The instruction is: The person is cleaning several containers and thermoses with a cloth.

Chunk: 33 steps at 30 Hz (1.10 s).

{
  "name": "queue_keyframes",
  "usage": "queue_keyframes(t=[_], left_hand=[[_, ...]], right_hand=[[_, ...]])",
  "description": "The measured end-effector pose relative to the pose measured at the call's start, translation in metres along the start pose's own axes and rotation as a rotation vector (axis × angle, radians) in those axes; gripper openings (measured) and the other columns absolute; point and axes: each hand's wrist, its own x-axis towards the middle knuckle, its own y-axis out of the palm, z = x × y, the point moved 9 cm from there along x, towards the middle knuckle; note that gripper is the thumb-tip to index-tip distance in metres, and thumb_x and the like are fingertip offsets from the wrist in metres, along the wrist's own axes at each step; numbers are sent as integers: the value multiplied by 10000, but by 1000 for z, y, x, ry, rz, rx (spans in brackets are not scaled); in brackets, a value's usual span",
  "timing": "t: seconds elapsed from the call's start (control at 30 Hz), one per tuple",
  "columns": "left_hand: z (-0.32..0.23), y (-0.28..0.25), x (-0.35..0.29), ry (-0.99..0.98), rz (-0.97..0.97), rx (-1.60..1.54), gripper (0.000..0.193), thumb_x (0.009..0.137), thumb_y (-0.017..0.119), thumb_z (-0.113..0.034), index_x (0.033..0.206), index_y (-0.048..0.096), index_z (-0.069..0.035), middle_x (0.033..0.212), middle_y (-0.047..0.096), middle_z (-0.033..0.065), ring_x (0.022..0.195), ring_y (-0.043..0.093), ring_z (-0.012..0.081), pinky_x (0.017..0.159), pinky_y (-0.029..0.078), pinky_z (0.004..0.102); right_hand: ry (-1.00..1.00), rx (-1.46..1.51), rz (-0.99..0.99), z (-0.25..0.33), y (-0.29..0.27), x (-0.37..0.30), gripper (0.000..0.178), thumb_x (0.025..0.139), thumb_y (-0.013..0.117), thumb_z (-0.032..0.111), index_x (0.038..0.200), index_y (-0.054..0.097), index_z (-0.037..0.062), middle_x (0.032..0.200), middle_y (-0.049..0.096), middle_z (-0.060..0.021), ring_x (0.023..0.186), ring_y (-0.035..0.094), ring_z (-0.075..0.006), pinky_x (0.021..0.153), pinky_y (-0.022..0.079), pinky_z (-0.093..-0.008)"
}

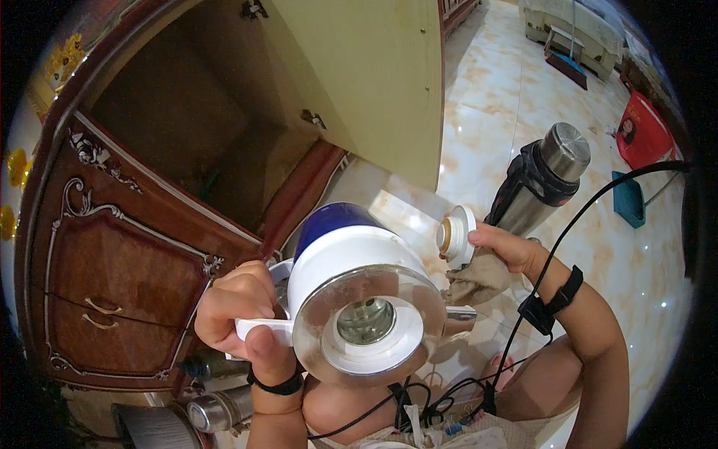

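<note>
Two hands share the work: the left hand (241, 308) is clenched around the white handle of the thermos jug (357, 299), its open mouth tipped toward the camera; the right hand (502, 251) grasps its stopper (455, 236) and a cloth (479, 278) just beside. Keeping the jug steady seems wise.

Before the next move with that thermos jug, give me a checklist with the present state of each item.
1. Left hand grips the white handle of the thermos jug: ok.
2. Jug mouth open, stopper out: ok.
3. Right hand holds the stopper and a brown cloth: ok.
4. Jug inside empty: cannot tell.
5. Black cable apart from the jug: ok.
6. Steel flask stands upright on the floor, apart from both hands: ok.
</note>
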Motion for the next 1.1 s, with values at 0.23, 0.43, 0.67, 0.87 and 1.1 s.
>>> queue_keyframes(t=[0.23,0.43,0.67,0.87,1.1], left_hand=[[2,-2,-1,-35,-35,27,410,767,627,-396,669,423,-54,445,357,-17,388,292,74,404,213,224],[-11,4,2,-9,-46,20,417,742,658,-393,676,446,-41,442,373,-6,378,321,90,392,225,236],[-38,13,6,64,247,-61,290,724,676,-271,691,485,-55,444,426,6,350,376,111,369,247,252],[-36,23,6,-54,372,-7,353,775,587,-456,726,427,-145,460,349,-40,383,306,86,429,230,254],[-38,21,6,-38,321,19,334,756,617,-441,718,434,-165,478,359,-51,390,319,87,440,239,255]], right_hand=[[-1,-1,-11,0,0,1,660,789,589,347,1296,254,88,1113,493,-78,972,512,-160,828,444,-307],[25,22,-13,-3,-1,1,686,776,603,353,1302,247,93,1126,489,-81,977,513,-164,843,436,-315],[24,15,-10,-2,4,-3,676,788,590,327,1314,241,85,1150,482,-83,1016,500,-169,880,410,-307],[41,-37,-52,-6,-5,-5,621,808,559,327,1300,282,68,1165,479,-84,1037,489,-170,904,390,-308],[41,-38,-68,-6,-4,-4,595,790,570,361,1247,343,56,1107,517,-88,997,516,-178,884,416,-322]])
